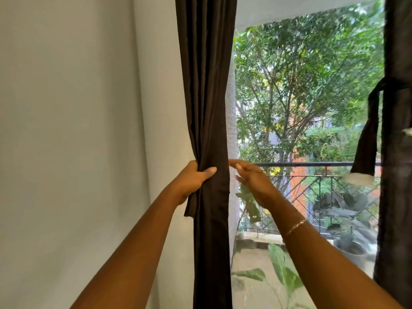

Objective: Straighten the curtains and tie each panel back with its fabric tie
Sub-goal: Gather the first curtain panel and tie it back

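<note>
Head view, one entry: left panel (207,97), dark cloth, gathered into folds. Our left hand (194,178) grips the bunch; a strip, likely the tie (189,208), hangs just below it. Our right hand (252,178), blurred, fingers straight and empty, is just beside the panel's edge. We judge the cloth soft, light and quick to slip, best held where it is bunched.

The left grip (196,177) clutches a dark brown curtain (207,85), bunched at mid-height beside a white wall (78,108), thumb across the front. The right grip (252,177), fingers straight and blurred, is just beside the curtain's right edge; a bracelet (294,226) circles that wrist. At far right, a 2nd curtain (396,197) wears a tie (367,139), its ends hanging. Outside are trees (301,74) and a railing (312,164).
</note>
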